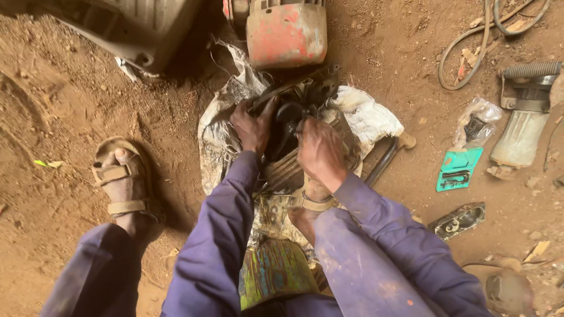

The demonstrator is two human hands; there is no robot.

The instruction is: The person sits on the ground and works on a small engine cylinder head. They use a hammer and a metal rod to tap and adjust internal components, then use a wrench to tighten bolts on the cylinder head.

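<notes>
A dark, greasy engine part (294, 126) with cooling fins lies on a dirty white sack (364, 114) spread over the dirt ground. My left hand (254, 124) grips its upper left side, fingers wrapped over a black edge. My right hand (320, 149) presses closed on its right side. Both arms wear purple sleeves. What lies under my palms is hidden.
A red and rusty machine housing (286, 32) stands just beyond the sack. A grey casing (126, 29) sits at top left. My sandalled foot (120, 182) rests at left. A green card pack (458, 169), a plastic bag (477, 123), a hose (470, 44) and a cylinder (523, 126) lie at right.
</notes>
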